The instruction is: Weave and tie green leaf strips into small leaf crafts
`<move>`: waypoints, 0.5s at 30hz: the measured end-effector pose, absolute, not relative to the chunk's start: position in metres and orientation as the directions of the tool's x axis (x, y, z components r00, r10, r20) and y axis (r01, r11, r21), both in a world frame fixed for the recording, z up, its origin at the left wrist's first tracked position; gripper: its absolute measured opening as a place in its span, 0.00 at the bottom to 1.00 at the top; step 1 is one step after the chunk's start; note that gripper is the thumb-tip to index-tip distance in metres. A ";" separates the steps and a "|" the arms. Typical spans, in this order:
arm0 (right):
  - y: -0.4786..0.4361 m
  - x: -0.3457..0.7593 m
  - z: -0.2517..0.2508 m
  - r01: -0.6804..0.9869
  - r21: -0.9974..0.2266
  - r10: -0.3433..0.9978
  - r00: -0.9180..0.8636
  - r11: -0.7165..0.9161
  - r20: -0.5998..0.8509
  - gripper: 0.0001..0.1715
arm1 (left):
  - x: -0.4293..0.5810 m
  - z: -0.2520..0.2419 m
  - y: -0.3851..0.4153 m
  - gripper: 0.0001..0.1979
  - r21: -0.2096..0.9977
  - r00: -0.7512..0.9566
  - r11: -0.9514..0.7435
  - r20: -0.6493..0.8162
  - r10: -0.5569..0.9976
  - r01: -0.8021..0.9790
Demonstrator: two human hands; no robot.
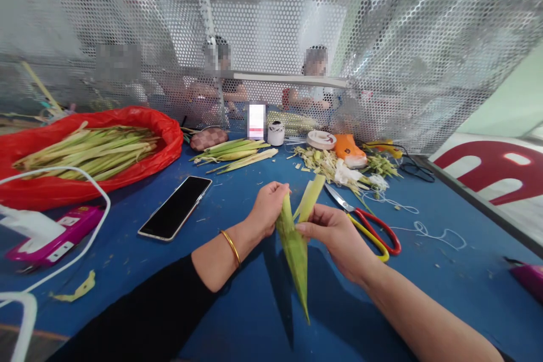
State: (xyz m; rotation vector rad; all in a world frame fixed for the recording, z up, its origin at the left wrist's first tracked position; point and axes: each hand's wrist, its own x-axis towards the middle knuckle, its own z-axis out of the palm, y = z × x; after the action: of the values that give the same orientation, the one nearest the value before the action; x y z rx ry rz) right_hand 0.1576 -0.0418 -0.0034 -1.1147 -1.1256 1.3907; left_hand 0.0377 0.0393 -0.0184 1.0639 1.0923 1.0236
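Above the blue table, both hands hold a long green leaf (pixel 296 251) folded into a narrow cone, its pointed tip hanging down. My left hand (pixel 268 206) pinches its upper left edge. My right hand (pixel 328 232) grips the right side, thumb in front, where a paler strip of the leaf (pixel 311 198) sticks up. Just behind my right hand lie scissors (pixel 371 226) with red and yellow handles, partly covered by the hand. A black-screened phone (pixel 176 207) rests left of my left hand.
A red plastic bag (pixel 167 141) with long leaves (pixel 102 150) stands at left, near a magenta power strip (pixel 63 235). More leaves (pixel 235 153), tape (pixel 321 139), scraps (pixel 318 164), an orange packet (pixel 348 150) and white thread (pixel 424 229) lie farther back. Behind a perforated metal screen (pixel 280 22) people sit.
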 end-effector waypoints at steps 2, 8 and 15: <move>-0.043 0.157 -0.001 -0.136 -0.988 0.994 -0.093 -0.069 -0.056 0.10 | 0.037 -0.017 0.040 0.11 0.978 0.154 0.182 -0.165 0.974 -0.105; -0.045 0.154 -0.001 -0.083 -0.984 0.972 -0.193 -0.155 -0.137 0.11 | 0.033 -0.018 0.044 0.11 0.979 0.140 0.178 -0.164 0.977 -0.098; -0.047 0.155 0.003 -0.102 -0.993 0.990 -0.131 -0.058 -0.044 0.09 | 0.033 -0.026 0.052 0.12 0.977 0.089 0.169 -0.159 0.983 -0.126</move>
State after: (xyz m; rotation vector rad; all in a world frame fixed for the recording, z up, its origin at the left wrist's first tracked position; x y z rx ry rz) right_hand 0.1553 -0.0472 0.0033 -1.1036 -1.1985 1.3902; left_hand 0.0326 0.0519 -0.0260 1.0279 1.1293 1.0918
